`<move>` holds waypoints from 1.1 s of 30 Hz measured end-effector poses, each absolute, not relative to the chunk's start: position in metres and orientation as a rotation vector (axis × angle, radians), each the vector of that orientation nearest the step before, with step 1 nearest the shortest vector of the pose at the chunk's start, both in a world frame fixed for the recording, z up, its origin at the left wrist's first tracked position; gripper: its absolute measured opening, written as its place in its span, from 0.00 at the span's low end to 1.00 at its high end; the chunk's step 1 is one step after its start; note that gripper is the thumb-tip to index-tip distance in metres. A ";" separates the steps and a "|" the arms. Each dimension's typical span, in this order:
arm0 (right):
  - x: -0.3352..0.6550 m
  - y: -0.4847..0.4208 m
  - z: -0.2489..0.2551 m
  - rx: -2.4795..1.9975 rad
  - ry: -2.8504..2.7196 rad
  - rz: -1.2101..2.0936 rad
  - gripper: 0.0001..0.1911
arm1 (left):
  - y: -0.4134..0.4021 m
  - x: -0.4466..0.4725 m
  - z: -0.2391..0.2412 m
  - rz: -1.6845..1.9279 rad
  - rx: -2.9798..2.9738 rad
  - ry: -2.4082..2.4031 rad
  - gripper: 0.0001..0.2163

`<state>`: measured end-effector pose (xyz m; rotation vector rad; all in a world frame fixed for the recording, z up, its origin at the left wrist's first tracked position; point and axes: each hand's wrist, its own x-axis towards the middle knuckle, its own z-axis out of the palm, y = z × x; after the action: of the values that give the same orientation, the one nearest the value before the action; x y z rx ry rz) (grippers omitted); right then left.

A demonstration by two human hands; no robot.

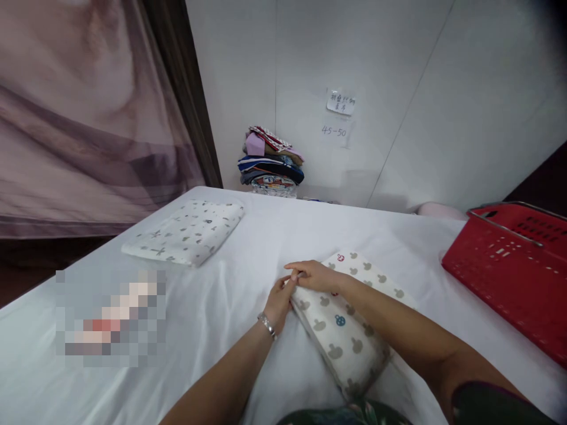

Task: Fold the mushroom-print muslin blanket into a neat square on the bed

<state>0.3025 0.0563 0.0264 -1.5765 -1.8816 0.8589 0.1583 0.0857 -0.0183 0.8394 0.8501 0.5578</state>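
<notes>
- In the lower middle of my view, a folded cloth (341, 330) with a mouse-head print lies on the white-covered table (248, 248). It runs at a slant from the centre of the frame down towards the bottom edge.
- My left hand (279, 304) comes in from the bottom centre and meets the cloth's upper left corner. Its fingers are curled in against the edge. I cannot tell whether they pinch the fabric or only press on it.
- A silver bracelet (267, 324) sits on that wrist.
- My right hand (312, 276) lies flat on top of the same corner, fingers straight, close together and pointing to the left of the frame. It is not clamped on anything. Its forearm crosses over the cloth from the lower right.
- The two hands touch each other at the corner.
- In the left middle of the frame lies a second folded cloth (186, 230), white with small grey marks, well apart from the hands.
- At the right edge stands a red plastic basket (514, 265) with metal handles, on the table and apart from the printed cloth.
- At the top centre, a stack of folded garments (271, 162) in mixed colours sits against the white wall.
- To the right of the stack, a paper note (341, 103) is stuck on the wall, with "45-50" written just below it.
- A pinkish-brown curtain (88, 118) fills the upper left.
- Part of the lower left is pixelated, and I cannot make out what is there.
</notes>
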 end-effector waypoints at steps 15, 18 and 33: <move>0.380 0.031 0.011 -2.031 -1.859 0.194 0.16 | 0.089 0.164 -0.032 0.601 1.018 0.981 0.20; 0.377 0.029 0.012 -2.029 -1.820 0.125 0.18 | 0.090 0.164 -0.036 0.614 1.065 0.993 0.21; 0.336 0.019 0.013 -2.040 -2.052 0.286 0.30 | 0.085 0.162 -0.016 0.599 1.006 0.976 0.29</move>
<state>0.3361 0.0194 0.0128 -2.0398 -2.0520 0.2858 0.1623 0.0850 -0.0155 1.0061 0.9761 0.5987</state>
